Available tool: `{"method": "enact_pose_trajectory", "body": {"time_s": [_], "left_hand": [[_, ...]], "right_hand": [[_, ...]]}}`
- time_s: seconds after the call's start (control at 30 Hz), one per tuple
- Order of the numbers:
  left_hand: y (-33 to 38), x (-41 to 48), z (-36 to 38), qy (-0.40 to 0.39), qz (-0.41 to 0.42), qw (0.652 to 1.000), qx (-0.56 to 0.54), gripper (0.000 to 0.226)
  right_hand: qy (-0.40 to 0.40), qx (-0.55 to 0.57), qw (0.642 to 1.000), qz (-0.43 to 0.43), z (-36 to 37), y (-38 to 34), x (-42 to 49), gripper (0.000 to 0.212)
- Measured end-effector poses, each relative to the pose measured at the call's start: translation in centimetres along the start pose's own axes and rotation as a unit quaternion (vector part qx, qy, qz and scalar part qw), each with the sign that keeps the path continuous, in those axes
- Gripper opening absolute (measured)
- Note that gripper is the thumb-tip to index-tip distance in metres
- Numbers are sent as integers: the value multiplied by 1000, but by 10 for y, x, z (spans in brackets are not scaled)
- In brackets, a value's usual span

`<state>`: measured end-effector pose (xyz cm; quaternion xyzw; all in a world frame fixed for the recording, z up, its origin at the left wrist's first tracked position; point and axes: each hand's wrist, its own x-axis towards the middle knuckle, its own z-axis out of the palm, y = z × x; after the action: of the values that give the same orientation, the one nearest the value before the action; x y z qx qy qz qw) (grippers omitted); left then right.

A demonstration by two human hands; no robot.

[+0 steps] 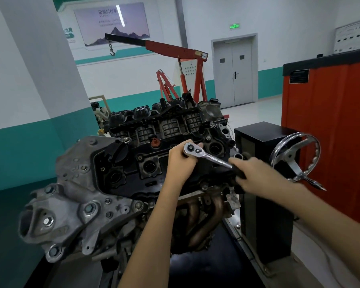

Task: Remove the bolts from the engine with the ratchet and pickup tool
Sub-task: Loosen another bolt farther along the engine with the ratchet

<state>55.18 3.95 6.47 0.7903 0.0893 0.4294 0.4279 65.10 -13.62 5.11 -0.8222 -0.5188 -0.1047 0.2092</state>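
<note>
Our engine [121, 183] filled the middle of the frame. Across its black cover the ratchet [208, 155] ran from its head at centre down-right to its handle. Our left hand [181, 161] curled around the head and our right hand [256, 173] gripped the handle, the bolt hidden beneath. An orange cabinet [330, 121] stood at right, a red hoist [175, 48] above.

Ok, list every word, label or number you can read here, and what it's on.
Nothing reads clearly.
Wall poster: large characters, blurred.
Green sign over the door: blurred.
Stamping on the ratchet handle: too small.
Plate on the orange cabinet: too small.
Wall board at right: too small.
</note>
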Motion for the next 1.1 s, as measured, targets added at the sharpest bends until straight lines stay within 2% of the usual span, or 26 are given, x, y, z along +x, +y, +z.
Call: {"method": "enact_pose_trajectory", "body": {"time_s": [0.07,0.17,0.23,0.33,0.4,0.47,0.57,0.7,0.77,0.8,0.87,0.9,0.97,1.03,1.1], "left_hand": [[1,-2,-1,-8,-4,1000,-10,45],[-1,-7,-5,-15,-16,999,-37,46],[-2,-9,-3,-5,-18,998,-54,45],[1,-10,8,61,-17,996,-63,47],[0,-8,12,89,-24,994,-66,47],[-3,-7,10,90,-42,993,-60,45],[-6,-8,1,37,-33,998,-47,47],[-6,-5,-9,8,13,1000,-17,44],[-5,-3,-7,-4,18,1000,-16,44],[-3,-2,-5,-8,15,1000,-18,46],[-2,-4,-3,-11,9,1000,-19,52],[-3,-6,-3,-11,8,1000,-23,53],[-5,-9,-3,-6,8,999,-37,52],[-6,-9,-1,3,1,999,-50,51],[-6,-8,2,19,-1,999,-51,52]], "right_hand": [[26,-111,993,-33,-14,7,15,29],[44,-89,995,-21,-3,-3,8,24],[43,49,998,22,23,-20,-12,25],[65,280,955,77,69,-66,-34,24],[91,376,915,110,92,-98,-37,22],[91,414,899,110,99,-113,-35,21],[47,315,944,84,81,-82,-32,24],[-8,76,997,0,20,-19,-8,30],[3,-67,997,-40,-11,1,12,29],[12,-104,993,-51,-20,6,18,27],[21,-111,993,-43,-20,7,18,25],[23,-85,996,-27,-11,4,11,24],[22,55,998,19,17,-15,-11,21],[30,219,974,58,45,-45,-30,22],[55,332,937,91,71,-79,-37,21]]}}
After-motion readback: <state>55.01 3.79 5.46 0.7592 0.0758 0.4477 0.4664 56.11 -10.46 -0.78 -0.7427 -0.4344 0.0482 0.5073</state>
